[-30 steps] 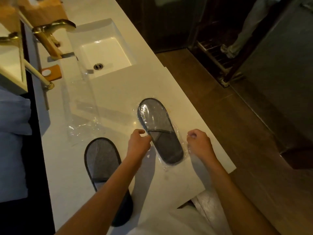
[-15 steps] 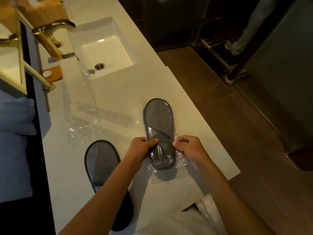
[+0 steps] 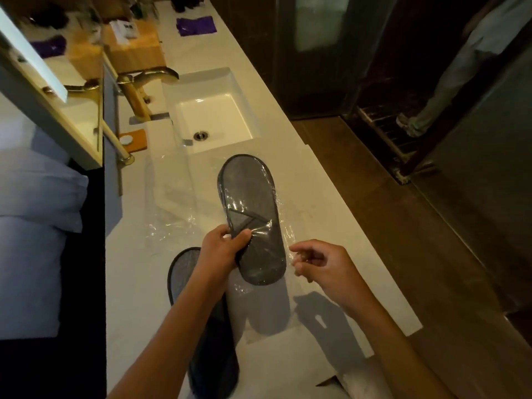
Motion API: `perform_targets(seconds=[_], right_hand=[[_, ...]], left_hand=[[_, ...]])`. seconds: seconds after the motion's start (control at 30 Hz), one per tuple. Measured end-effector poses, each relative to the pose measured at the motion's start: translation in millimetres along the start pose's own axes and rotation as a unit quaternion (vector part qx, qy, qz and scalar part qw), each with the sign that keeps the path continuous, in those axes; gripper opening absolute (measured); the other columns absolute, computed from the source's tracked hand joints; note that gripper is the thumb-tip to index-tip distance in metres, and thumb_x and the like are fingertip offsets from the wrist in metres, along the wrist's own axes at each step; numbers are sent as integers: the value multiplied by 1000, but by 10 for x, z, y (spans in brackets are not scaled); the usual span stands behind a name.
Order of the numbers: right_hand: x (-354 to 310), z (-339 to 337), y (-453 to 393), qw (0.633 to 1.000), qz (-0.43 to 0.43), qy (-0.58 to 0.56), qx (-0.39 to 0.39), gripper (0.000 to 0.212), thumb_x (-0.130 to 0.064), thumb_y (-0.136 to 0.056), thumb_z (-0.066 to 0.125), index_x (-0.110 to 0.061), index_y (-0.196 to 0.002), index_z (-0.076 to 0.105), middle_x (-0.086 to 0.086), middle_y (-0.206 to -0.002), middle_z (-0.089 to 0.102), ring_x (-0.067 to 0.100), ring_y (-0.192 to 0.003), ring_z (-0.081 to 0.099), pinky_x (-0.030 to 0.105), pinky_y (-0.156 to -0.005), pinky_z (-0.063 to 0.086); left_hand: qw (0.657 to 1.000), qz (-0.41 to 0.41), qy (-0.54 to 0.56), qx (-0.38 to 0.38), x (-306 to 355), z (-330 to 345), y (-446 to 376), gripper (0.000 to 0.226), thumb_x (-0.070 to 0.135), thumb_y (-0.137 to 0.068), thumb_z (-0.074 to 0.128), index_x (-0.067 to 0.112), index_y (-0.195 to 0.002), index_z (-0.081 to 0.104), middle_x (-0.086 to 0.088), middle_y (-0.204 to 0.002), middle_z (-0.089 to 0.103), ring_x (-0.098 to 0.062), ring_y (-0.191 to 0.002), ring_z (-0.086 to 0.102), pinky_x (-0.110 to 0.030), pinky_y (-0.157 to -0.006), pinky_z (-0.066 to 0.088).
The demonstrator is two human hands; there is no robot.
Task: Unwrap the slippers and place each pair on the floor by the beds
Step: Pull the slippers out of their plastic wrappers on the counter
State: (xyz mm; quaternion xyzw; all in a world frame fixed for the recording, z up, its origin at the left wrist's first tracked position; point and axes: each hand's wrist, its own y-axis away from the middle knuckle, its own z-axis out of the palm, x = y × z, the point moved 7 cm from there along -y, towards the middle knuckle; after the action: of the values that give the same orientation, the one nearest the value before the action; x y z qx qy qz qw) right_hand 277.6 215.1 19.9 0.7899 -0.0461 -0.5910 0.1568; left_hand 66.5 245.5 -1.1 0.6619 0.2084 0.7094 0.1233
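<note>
A grey slipper (image 3: 250, 203) in clear plastic wrap is lifted just above the white counter (image 3: 325, 214), toe pointing away from me. My left hand (image 3: 221, 249) grips its near left edge through the wrap. My right hand (image 3: 322, 266) is to the right of the slipper, fingers pinched on a loose edge of the clear wrap (image 3: 290, 240). A second, unwrapped grey slipper (image 3: 201, 335) lies on the counter under my left forearm, partly hidden by it.
An empty clear wrapper (image 3: 169, 203) lies flat left of the held slipper. Beyond are the white sink (image 3: 213, 116), a brass tap (image 3: 138, 90), a wooden box (image 3: 135, 50) and purple cloth (image 3: 195, 25). Wooden floor (image 3: 388, 226) runs along the right; a person's leg (image 3: 437, 90) stands far right.
The wrapped slipper has been lifted off the counter by my left hand. My right hand has moved out to the right, pulling the wrap's edge. The camera has tilted up toward the sink.
</note>
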Motion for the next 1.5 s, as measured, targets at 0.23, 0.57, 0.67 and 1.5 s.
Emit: perform_targets(seconds=[0.23,0.57,0.67,1.5], right_hand=[[-247,135,13,1000,-13,14,20,8,-16,-89,69,-21,-93,74,-3,-84,76,14,-76,73,16,-59,55],[-422,296,125,998,-43,42,17,13,-10,-95,59,-13,-88,69,1,-83,73,17,-76,71,20,-62,57],[-466,318,164,996,-67,56,31,11,-8,-93,60,-13,-88,69,-2,-90,72,13,-83,68,18,-68,58],[-990,1011,398,803,-399,441,-36,23,-23,-79,76,-21,-101,70,-4,-96,68,19,-90,60,32,-82,47]], left_hand=[[998,55,1,6,235,-270,134,26,23,-89,68,9,-110,65,-14,-102,76,-30,-96,74,-52,-85,59],[995,79,35,58,318,-430,280,20,16,-88,71,4,-103,65,-19,-94,76,-33,-87,75,-50,-79,61],[992,75,52,82,281,-487,315,16,12,-86,71,3,-99,66,-20,-90,76,-35,-83,75,-51,-79,61],[983,53,106,138,242,-691,429,18,14,-90,67,4,-105,63,-16,-92,75,-30,-82,76,-44,-71,63]])
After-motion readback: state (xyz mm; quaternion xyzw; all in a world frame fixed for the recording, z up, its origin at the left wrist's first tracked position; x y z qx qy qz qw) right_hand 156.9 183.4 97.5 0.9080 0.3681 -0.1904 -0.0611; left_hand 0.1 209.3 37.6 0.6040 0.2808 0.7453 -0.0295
